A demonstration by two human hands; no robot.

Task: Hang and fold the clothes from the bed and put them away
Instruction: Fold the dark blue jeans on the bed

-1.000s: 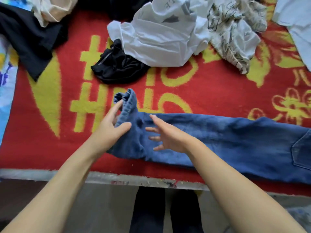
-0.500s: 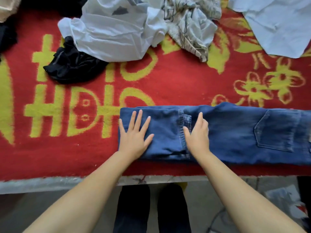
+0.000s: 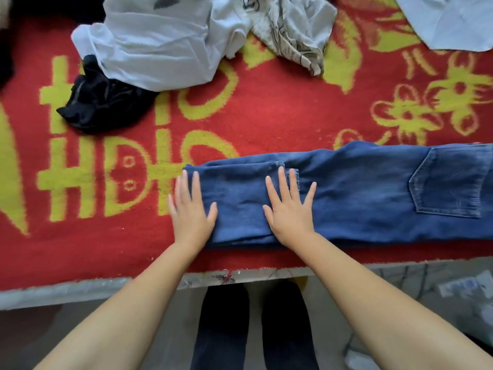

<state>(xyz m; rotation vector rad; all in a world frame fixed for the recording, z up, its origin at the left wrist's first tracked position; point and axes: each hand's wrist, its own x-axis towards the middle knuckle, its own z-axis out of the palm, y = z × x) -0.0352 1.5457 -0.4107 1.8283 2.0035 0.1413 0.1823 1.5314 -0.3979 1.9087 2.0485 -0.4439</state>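
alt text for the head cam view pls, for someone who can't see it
Two bare hands press flat on blue jeans lying on a red and yellow blanket: the left hand at the folded edge, the right hand on the turned-back leg hem. Behind lie a crumpled white shirt and a black garment.

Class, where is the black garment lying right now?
In the head view, the black garment lies upper left on the red blanket, partly under the white shirt.

jeans [image 3: 360, 193]: right end cut off | pale shirt [image 3: 448, 20]: cropped at top-right corner
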